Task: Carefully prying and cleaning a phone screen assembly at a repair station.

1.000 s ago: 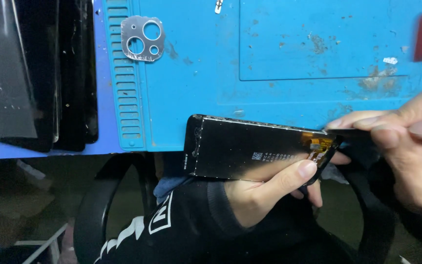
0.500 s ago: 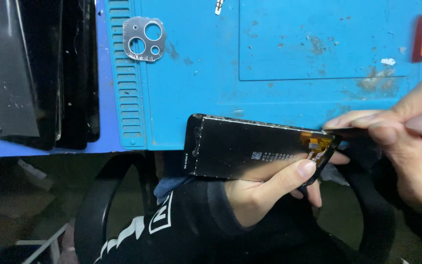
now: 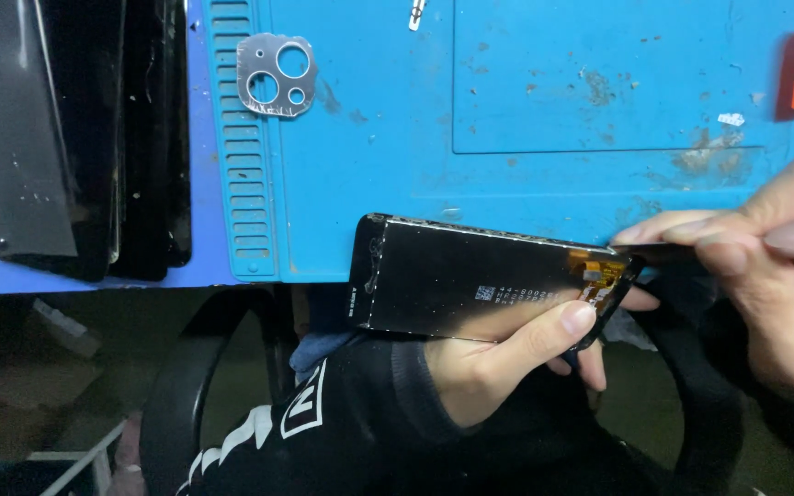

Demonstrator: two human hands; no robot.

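1. Gripping from below, the left hand [image 3: 507, 367] is closed around one dark phone screen panel [image 3: 470, 285], held at the near edge of one blue work mat [image 3: 526, 101].
2. One thin blade [image 3: 663, 248] is pinched in the right hand [image 3: 765, 266] at the panel's orange flex cable [image 3: 596, 273].
3. One metal camera bezel [image 3: 275, 75] is seen lying on the mat, well apart.

Phone screen panel [image 3: 470, 285]: black, rect., w/ small white label, bottom centre. Dark screen panels stack [image 3: 66, 138]: top left.
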